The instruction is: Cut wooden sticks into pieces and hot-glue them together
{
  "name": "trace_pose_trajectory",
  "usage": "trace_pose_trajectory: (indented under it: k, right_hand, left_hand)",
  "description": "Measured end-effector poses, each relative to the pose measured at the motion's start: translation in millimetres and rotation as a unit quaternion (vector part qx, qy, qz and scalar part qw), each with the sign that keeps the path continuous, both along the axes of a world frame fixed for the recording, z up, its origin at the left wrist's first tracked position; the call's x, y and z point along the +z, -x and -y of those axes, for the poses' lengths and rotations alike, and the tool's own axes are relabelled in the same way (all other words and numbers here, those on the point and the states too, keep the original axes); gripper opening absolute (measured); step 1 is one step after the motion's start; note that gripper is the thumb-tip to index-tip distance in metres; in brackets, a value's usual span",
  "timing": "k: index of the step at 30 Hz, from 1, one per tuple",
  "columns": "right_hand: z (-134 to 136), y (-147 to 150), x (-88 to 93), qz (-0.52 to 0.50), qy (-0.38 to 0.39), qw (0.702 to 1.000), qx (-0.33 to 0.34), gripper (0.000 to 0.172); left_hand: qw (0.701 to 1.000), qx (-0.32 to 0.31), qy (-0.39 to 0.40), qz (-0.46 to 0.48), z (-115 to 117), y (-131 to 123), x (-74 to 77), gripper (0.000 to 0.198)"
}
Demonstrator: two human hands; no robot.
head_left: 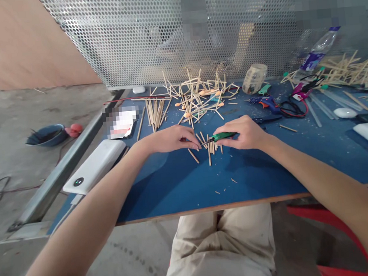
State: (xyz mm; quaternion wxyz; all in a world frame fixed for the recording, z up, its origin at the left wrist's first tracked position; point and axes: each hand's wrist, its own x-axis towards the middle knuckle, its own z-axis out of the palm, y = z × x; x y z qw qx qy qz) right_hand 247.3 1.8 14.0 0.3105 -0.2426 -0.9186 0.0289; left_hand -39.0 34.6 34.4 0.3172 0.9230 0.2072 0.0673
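A bare concrete floor, a perforated metal screen across the back, and in front of it a blue table strewn with sticks and shavings! Far left, down on the floor, sits a blue bowl. Onto the table: a white power bank with a cable plugged in, its small round display lit but too small to read. Just behind it lies a phone, its screen blurred out. A bundle of long sticks comes next.

Now the middle, and here's the left hand, thumb and finger pinched on a thin stick, mostly hidden by the fingertips. The narrow dark tip of a green-handled tool is right there at the pinch! The right hand is wrapped around that handle, fingers closed. Short cut sticks lie on the table just below and between the hands; stick frames pile up behind.

Rightward: a clear jar tilted over, a blue glue gun, then a leaning bottle, its purple label carrying white marks I can't make out. Clear glue sticks and another stick heap round out that side.
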Motion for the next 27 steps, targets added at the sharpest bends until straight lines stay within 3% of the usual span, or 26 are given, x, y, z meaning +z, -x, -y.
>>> trace_pose_trajectory:
  k: [8, 14, 27]
  right_hand:
    - [-3.4, -3.3, -2.2, 0.037, -0.027, 0.999, 0.002, 0.027]
    - [-5.6, -3.7, -5.4, 0.132, -0.096, 0.987, -0.001, 0.035]
    - [1.8, 3.0, -3.1, 0.227, -0.17, 0.959, 0.018, 0.033]
  left_hand:
    - [0.99, 0.019, 0.136, -0.036, 0.5, 1.7, -0.1, 0.02]
    - [0.999, 0.019, 0.013, -0.042, -1.9, -0.8, -5.6, 0.02]
    - [0.999, 0.005, 0.003, -0.035, -3.7, -1.0, -9.8, 0.018]
